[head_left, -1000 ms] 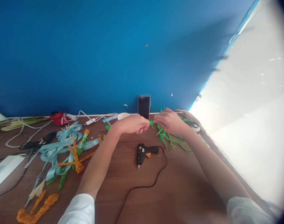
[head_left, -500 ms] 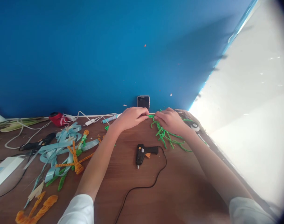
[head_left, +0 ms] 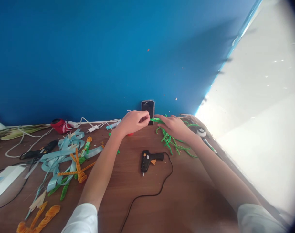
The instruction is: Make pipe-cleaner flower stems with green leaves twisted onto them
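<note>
My left hand (head_left: 132, 122) and my right hand (head_left: 173, 126) are raised close together above the far edge of the wooden table (head_left: 191, 194). Between them runs a bright green pipe cleaner (head_left: 156, 120), pinched in my left fingers and reaching into my right hand. Under my right hand lies a tangled pile of green pipe cleaners (head_left: 170, 142). Just past my left hand, a phone (head_left: 148, 110) stands upright against the blue wall (head_left: 89, 58). A black hot glue gun (head_left: 147, 160) lies on the table below my hands.
Light blue ribbons (head_left: 65, 152) and orange pipe-cleaner shapes (head_left: 77, 171) lie at the left. White cables (head_left: 94, 124), a red object (head_left: 60, 126) and a white power strip (head_left: 4, 183) are nearby. The glue gun's black cord (head_left: 147, 195) trails toward me.
My hands have drawn slightly apart, with the left moving left and the green pipe cleaner now stretched between them. The view has shifted slightly.
</note>
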`<action>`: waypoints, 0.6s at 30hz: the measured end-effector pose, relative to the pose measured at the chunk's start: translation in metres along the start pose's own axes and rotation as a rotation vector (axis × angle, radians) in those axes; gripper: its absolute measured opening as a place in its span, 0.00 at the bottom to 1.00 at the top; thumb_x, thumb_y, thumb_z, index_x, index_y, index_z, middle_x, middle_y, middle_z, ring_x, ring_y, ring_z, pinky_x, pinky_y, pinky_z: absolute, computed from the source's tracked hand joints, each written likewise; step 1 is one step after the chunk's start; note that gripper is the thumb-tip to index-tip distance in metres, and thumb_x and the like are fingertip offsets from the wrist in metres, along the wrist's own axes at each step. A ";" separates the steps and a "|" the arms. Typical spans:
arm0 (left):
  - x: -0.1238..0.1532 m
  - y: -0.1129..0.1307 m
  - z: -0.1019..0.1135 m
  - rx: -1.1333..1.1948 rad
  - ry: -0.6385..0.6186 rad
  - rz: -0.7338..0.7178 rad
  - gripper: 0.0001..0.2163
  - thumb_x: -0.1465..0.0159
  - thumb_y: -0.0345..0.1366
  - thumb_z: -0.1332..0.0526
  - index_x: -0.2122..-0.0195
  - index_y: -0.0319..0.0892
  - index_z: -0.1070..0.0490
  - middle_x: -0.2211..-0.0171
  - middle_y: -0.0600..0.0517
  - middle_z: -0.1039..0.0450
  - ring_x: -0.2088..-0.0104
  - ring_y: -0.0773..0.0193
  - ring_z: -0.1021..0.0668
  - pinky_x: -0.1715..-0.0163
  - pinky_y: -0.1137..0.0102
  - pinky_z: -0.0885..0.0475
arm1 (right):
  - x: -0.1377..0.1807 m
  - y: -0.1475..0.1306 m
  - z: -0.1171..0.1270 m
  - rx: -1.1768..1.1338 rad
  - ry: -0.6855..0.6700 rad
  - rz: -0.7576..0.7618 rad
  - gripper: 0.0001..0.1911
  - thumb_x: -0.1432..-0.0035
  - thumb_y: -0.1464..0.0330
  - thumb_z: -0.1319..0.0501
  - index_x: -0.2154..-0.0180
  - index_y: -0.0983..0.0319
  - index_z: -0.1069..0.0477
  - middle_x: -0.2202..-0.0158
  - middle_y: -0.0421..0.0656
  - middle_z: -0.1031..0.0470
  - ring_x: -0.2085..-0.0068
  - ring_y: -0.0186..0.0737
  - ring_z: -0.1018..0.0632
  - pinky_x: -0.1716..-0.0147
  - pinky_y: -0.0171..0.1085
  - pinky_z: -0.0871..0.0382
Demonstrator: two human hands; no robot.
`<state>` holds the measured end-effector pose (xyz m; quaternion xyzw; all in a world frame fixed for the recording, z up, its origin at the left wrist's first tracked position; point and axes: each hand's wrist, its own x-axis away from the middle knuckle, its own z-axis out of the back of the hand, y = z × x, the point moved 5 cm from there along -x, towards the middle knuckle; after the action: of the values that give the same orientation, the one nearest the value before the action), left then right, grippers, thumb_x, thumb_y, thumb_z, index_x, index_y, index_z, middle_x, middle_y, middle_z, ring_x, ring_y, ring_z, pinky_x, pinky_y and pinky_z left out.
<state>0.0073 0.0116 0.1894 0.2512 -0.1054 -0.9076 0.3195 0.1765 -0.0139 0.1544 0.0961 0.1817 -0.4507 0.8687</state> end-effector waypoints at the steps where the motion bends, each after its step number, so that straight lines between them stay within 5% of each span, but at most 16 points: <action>1: 0.000 -0.002 0.002 0.014 0.020 0.019 0.08 0.37 0.37 0.48 0.71 0.43 0.33 0.77 0.54 0.30 0.77 0.68 0.33 0.76 0.72 0.45 | 0.000 0.001 0.000 0.011 -0.007 -0.019 0.20 0.32 0.64 0.53 0.41 0.63 0.43 0.67 0.45 0.23 0.69 0.43 0.27 0.67 0.36 0.46; 9: 0.005 -0.011 0.019 0.187 0.262 0.135 0.09 0.36 0.37 0.49 0.71 0.42 0.36 0.77 0.54 0.32 0.76 0.69 0.31 0.76 0.73 0.41 | 0.003 0.009 -0.006 -0.045 -0.023 -0.137 0.21 0.33 0.63 0.53 0.41 0.62 0.43 0.71 0.44 0.24 0.72 0.44 0.27 0.75 0.34 0.49; 18: 0.002 -0.009 0.012 0.279 0.229 0.158 0.13 0.34 0.46 0.49 0.68 0.42 0.35 0.77 0.54 0.31 0.77 0.68 0.29 0.74 0.72 0.37 | 0.001 0.018 -0.011 -0.302 0.075 -0.252 0.17 0.35 0.62 0.50 0.49 0.62 0.34 0.75 0.43 0.25 0.74 0.41 0.26 0.73 0.34 0.42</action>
<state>-0.0052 0.0180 0.1960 0.3857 -0.2126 -0.8218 0.3615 0.1895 -0.0009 0.1439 -0.0421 0.2899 -0.5197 0.8026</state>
